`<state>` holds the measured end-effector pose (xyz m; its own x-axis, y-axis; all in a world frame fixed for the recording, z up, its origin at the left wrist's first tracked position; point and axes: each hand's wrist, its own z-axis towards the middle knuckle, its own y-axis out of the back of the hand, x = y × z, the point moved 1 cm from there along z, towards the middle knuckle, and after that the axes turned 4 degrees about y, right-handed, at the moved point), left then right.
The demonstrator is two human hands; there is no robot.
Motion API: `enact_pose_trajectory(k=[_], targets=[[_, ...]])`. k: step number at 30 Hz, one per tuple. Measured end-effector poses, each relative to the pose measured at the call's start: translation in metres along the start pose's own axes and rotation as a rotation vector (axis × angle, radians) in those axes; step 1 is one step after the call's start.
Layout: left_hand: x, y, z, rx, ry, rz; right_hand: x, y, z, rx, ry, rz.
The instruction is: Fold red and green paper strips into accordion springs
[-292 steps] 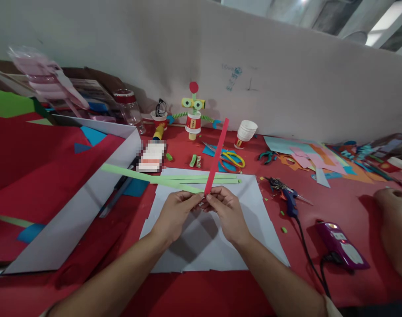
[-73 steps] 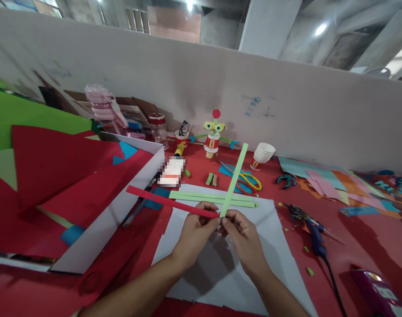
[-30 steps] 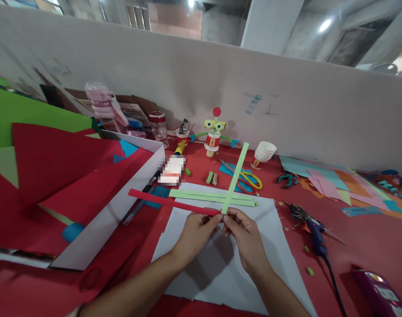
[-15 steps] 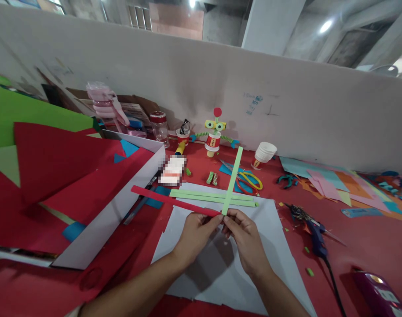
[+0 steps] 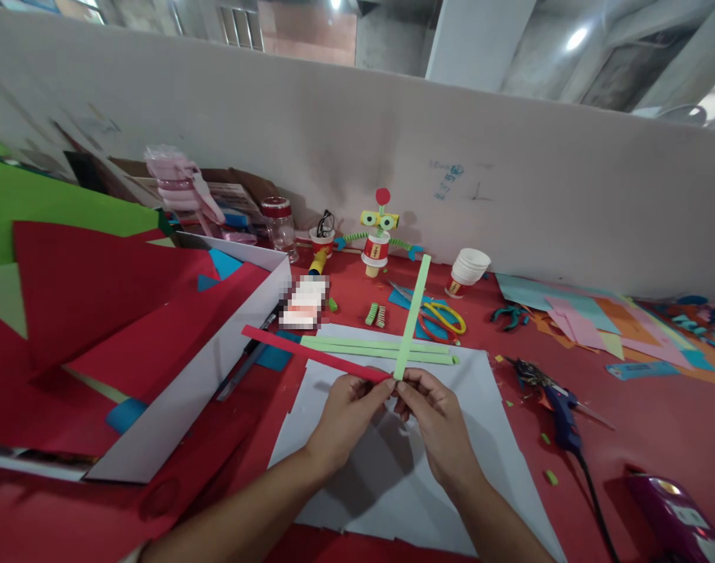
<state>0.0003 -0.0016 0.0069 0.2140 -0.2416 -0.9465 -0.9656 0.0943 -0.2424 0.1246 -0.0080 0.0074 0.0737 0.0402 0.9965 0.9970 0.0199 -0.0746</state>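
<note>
My left hand (image 5: 346,409) and my right hand (image 5: 435,414) meet above a white sheet (image 5: 393,477), fingertips pinched together on the joined ends of two paper strips. A red strip (image 5: 310,356) runs from the pinch out to the left. A green strip (image 5: 413,313) sticks up and away from the same point. Both hands are closed on that joint. Further green strips (image 5: 381,349) lie flat on the sheet just behind my fingers.
Large red and green card sheets (image 5: 99,305) and a white board (image 5: 205,367) fill the left. At the back stand a paper-cup robot figure (image 5: 376,238), stacked cups (image 5: 468,271), a jar (image 5: 277,223) and scissors (image 5: 443,315). A glue gun (image 5: 554,403) and purple device (image 5: 674,516) lie right.
The green strip has swung a little from leaning right toward upright. The red strip's free end has shifted slightly right. My hands stay pinched on the joint.
</note>
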Motion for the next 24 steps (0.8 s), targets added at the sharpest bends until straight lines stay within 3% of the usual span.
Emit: enact_pose_trajectory(k=[10, 24], targets=[[0.0064, 0.003, 0.0023, 0.016, 0.009, 0.026, -0.0007, -0.0001, 0.0013, 0.017, 0.026, -0.017], [-0.0008, 0.0022, -0.0006, -0.065, 0.052, -0.077, -0.0018, 0.0014, 0.0016, 0.056, 0.046, 0.026]])
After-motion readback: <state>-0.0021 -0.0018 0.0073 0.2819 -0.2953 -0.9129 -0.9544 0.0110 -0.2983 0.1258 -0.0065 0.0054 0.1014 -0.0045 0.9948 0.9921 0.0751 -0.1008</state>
